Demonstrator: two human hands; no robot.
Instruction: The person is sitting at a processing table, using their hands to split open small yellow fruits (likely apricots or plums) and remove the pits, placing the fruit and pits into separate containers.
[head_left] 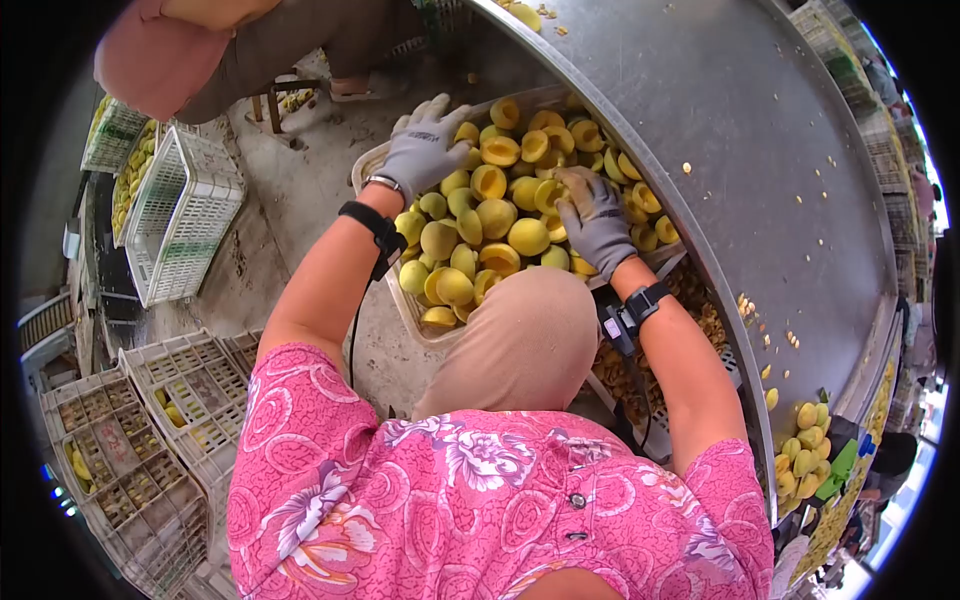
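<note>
A pale crate full of halved yellow-green fruit stands beside the metal table. My left hand, in a grey glove, lies over the crate's far left edge with its fingers spread, touching the rim and the nearest fruit. On the right side of the heap rests my right hand, also gloved, its fingers curled down on the fruit near the table's edge. Whether those fingers grip a piece cannot be made out. Many halves show hollow, pitless centres.
The metal table curves along the right, with scattered pits and a fruit pile near its front. White crates and stacked crates stand left. Another person is at the upper left. Below my right arm is a crate of pits.
</note>
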